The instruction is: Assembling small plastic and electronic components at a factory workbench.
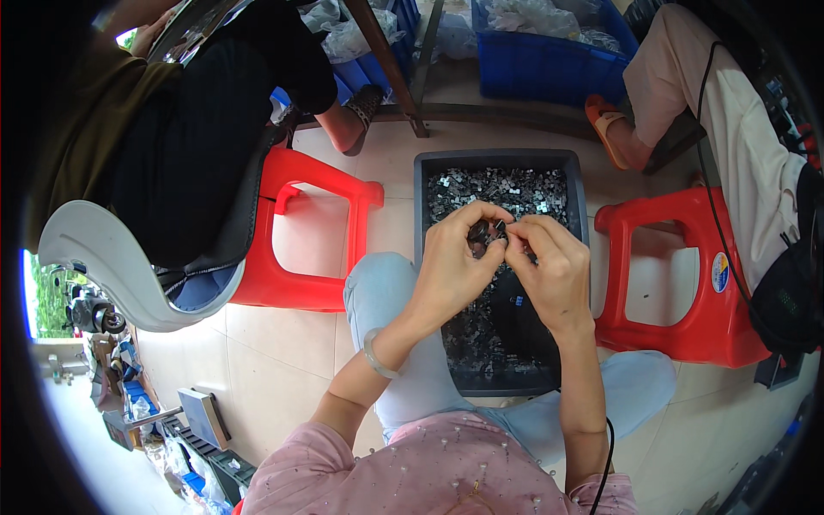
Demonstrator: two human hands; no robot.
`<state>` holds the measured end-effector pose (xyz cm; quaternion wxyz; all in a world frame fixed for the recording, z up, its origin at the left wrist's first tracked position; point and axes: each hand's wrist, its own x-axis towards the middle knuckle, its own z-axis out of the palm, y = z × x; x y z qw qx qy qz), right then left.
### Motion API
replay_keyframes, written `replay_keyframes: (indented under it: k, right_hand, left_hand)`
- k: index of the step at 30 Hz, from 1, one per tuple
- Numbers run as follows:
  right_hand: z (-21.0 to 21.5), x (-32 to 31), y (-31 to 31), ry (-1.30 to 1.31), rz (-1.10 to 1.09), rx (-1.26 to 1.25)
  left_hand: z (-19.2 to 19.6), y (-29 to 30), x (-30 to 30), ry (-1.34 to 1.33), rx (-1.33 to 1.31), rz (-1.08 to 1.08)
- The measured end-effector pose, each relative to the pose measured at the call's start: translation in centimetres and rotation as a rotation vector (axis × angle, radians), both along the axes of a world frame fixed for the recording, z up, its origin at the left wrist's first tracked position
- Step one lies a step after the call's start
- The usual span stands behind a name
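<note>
Above a black tray [577, 184], my two hands meet with their fingertips close together. My left hand [457, 268] is closed around several small dark parts [481, 232], shiny in places; their exact kind is too small to make out. Thumb and forefinger of my right hand [554, 264] pinch at a small dark piece beside the left fingertips. Many small black and silvery metal-looking parts [532, 190] fill the tray below. A dark flat area with a small blue spot [518, 301] shows between my forearms.
A red plastic stool [356, 249] stands left of the tray, and another red stool [614, 292] stands right. Seated people's legs flank both sides. Beyond the tray lie a table's metal crossbar [481, 113] and a blue crate [549, 69] holding plastic bags.
</note>
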<state>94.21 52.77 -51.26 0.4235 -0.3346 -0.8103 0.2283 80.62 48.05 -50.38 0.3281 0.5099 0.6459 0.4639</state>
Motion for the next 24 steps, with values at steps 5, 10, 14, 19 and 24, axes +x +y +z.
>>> replay_keyframes:
  k: [5, 10, 14, 19, 24]
  right_hand:
    - [-0.6, -0.5, -0.6, 0.065, -0.004, 0.002]
    - [-1.1, 0.3, -0.1, 0.407, 0.07, -0.556]
    - [-2.1, 0.5, -0.1, 0.644, 0.228, -0.844]
    - [-2.6, 0.6, -0.4, 0.486, 0.176, -0.586]
    - [-1.8, 0.5, -0.5, 0.374, 0.129, -0.334]
  left_hand:
    - [-0.2, 0.2, -0.5, -0.101, -0.083, 0.004]
    - [-1.6, 0.7, -1.0, -0.216, 0.011, -0.023]
    - [-1.5, 0.6, -2.3, -0.583, -0.099, -0.081]
    - [-1.7, 0.5, -2.2, -0.565, -0.045, -0.126]
    - [-0.8, 0.5, -1.7, -0.476, 0.094, -0.167]
